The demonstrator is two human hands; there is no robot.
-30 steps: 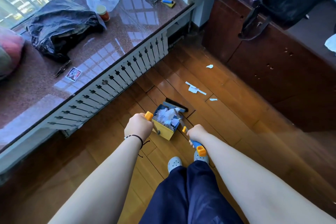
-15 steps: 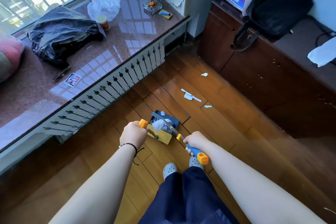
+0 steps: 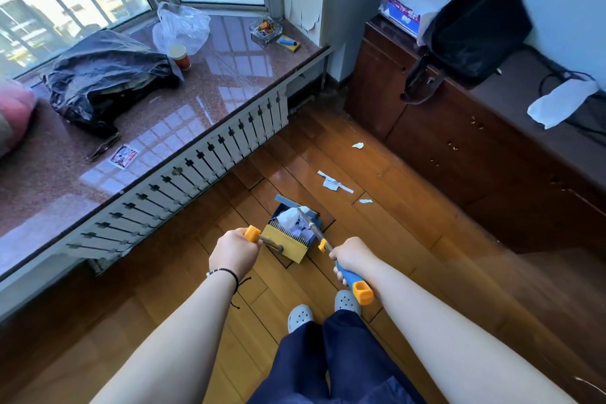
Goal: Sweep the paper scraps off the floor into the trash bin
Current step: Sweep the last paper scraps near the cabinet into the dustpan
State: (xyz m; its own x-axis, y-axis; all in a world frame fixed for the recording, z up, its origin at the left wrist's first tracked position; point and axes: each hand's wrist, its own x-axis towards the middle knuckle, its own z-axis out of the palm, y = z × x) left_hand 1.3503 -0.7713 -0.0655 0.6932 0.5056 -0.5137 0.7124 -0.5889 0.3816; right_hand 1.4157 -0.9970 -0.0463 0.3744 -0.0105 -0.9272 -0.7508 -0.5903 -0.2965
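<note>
A yellow and blue dustpan (image 3: pixel 288 241) stands on the wooden floor in front of my feet, with white paper scraps (image 3: pixel 292 218) lying in it. My left hand (image 3: pixel 234 252) grips the orange top of the dustpan's handle. My right hand (image 3: pixel 349 256) grips the blue and orange broom handle (image 3: pixel 355 285), whose thin shaft runs down into the pan; the broom head is hidden there. Loose white scraps (image 3: pixel 333 183) lie on the floor beyond the pan, with one small piece (image 3: pixel 365 201) beside them and another (image 3: pixel 357 145) further off near the cabinet. No trash bin is in view.
A slatted radiator cover (image 3: pixel 196 170) under a stone window ledge (image 3: pixel 210 88) lines the left. A dark wooden cabinet (image 3: pixel 459 157) with a black bag (image 3: pixel 475 29) runs along the right. My grey clogs (image 3: pixel 300 316) stand just behind the dustpan.
The view has pulled back and tilted up, so more of the window and cabinet shows. Both hands keep their grips, and the dustpan has shifted only slightly on the floor.
</note>
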